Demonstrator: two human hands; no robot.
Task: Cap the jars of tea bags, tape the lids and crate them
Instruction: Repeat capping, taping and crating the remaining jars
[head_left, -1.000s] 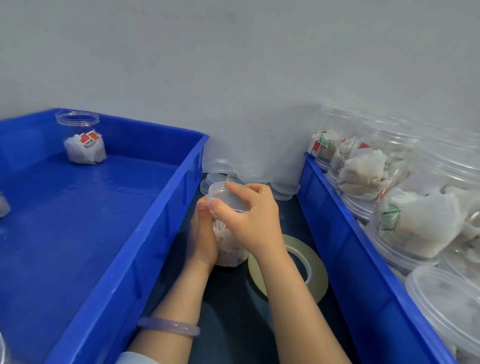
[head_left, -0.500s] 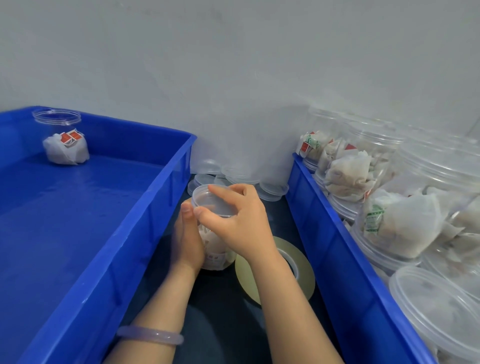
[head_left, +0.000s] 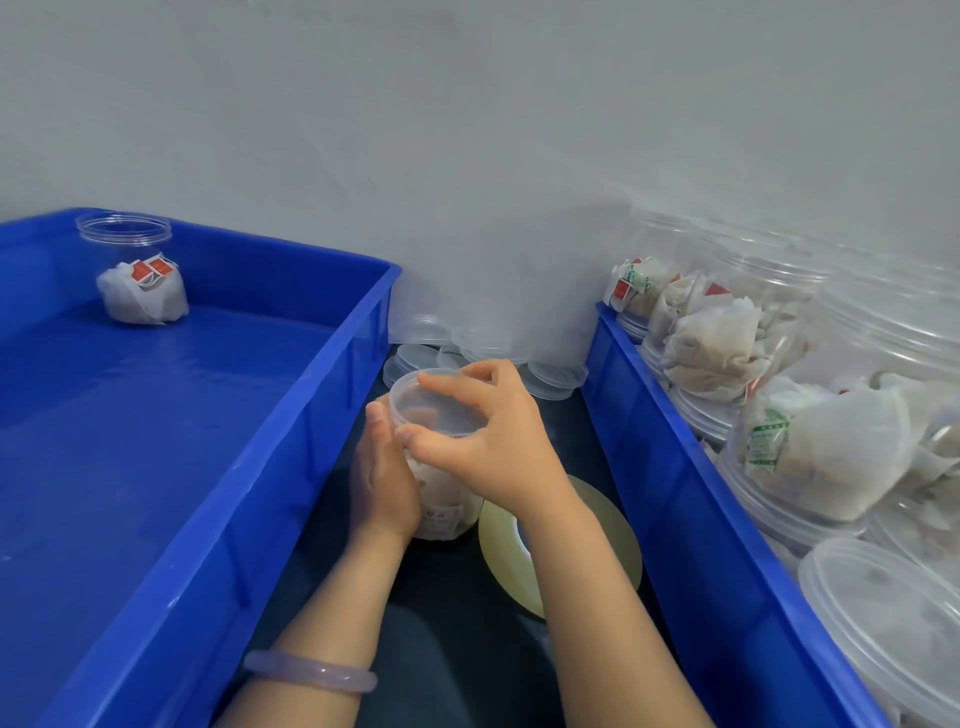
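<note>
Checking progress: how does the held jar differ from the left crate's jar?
The held jar stands on the table, the crated jar in the left crate's far corner. The left hand and right hand grip the held jar; nothing touches the crated jar. Both hold tea bags.

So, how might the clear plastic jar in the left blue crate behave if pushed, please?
Probably light: the clear plastic jar holds only a few white tea bags. It may slide on the glossy floor of the blue crate, or tip, being tall.

Narrow dark tabletop channel (head_left: 447, 597) walled by left blue plastic crate (head_left: 291, 467) and right blue plastic crate (head_left: 691, 493). Flat yellowish tape roll (head_left: 621, 545) on floor; loose clear plastic lids (head_left: 553, 375) block far end.
</note>
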